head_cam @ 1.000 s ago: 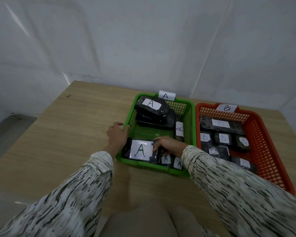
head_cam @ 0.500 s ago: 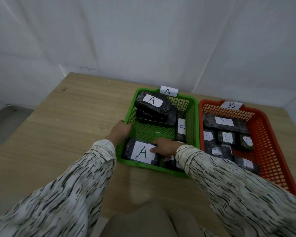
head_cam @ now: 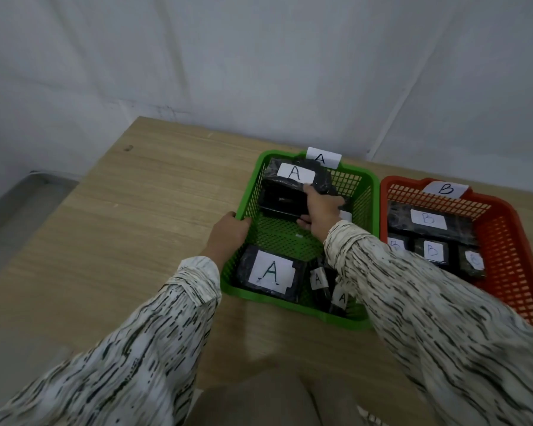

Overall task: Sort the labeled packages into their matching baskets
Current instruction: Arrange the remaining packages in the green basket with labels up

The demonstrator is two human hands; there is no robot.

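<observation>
The black box-shaped package point(head_cam: 282, 199) sat at the far end of the green basket point(head_cam: 248, 204), beneath a wrapped package labelled A point(head_cam: 294, 173) — your right hand point(head_cam: 320, 207) had fingers curled round the box's right end, thumb underneath. It looked stiff and fairly light, though the glossy film could be slippery, so its short ends seemed the safest hold — the upper package might slide off. Your left hand point(head_cam: 228, 232) gripped the basket's left rim. More A packages point(head_cam: 270, 272) lay at the near end, and the red basket point(head_cam: 505, 241) alongside held B ones.
</observation>
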